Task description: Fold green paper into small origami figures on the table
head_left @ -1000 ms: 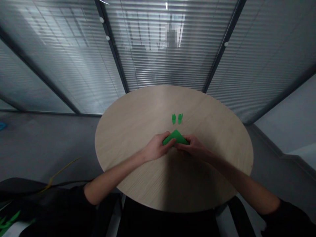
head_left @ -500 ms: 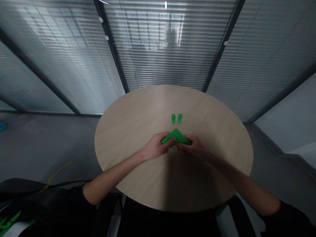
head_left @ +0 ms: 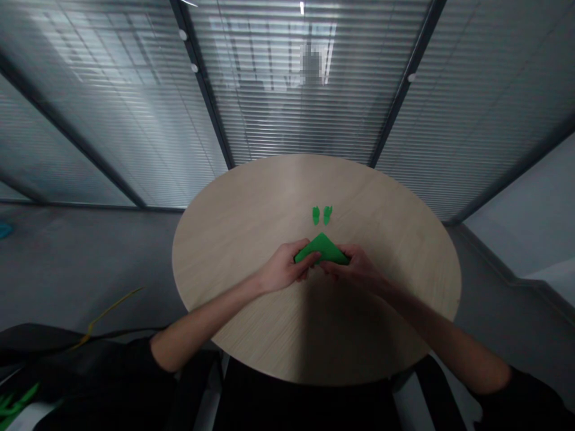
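Between my two hands is a green paper-like sheet [head_left: 322, 244], folded or bent so that a blunt corner points away from me. My left hand [head_left: 287, 263] grips its left side, thumb laid across the near face. On the right side, my right hand [head_left: 354, 266] pinches the sheet with thumb and fingers. Some fingers of both hands are hidden beneath it. Just beyond the sheet's far corner, two small green cut-out pieces, a left one [head_left: 315, 215] and a right one [head_left: 327, 215], lie side by side on the table.
The round wooden table [head_left: 251, 203] has its curved edge close to my forearms. Glass panels with blinds [head_left: 305, 131] stand behind it. A yellow cord [head_left: 108, 311] and some green items [head_left: 18, 402] are at lower left.
Over the last second the green sheet has come to show slightly wider, and my right hand has shifted a little to the right. The two small pieces stay put.
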The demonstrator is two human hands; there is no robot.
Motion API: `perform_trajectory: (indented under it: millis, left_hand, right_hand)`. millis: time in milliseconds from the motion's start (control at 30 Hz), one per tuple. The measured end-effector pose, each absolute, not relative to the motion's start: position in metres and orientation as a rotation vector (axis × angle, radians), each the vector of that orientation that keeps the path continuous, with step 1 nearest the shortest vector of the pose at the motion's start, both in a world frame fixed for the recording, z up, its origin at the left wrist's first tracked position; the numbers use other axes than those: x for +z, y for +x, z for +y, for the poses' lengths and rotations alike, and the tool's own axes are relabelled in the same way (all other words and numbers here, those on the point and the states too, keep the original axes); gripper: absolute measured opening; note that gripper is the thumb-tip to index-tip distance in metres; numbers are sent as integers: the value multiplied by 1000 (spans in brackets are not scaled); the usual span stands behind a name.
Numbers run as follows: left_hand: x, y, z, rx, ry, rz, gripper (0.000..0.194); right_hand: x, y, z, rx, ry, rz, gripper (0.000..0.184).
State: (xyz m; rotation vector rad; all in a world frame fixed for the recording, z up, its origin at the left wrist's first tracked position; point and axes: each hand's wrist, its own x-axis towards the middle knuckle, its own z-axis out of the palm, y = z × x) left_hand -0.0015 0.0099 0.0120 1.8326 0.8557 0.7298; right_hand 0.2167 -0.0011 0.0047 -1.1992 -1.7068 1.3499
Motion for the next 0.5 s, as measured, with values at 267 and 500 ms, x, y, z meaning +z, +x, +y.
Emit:
perform_trajectory:
  millis: [267,500]
  left_hand:
    - [9,-2,11,691,1792,797,36]
    - [9,-5,14,705,1776,830,35]
  right_hand:
    - [2,219,1,1352,-1217,-1715,35]
    - [5,229,1,1349,-1258,-1674,34]
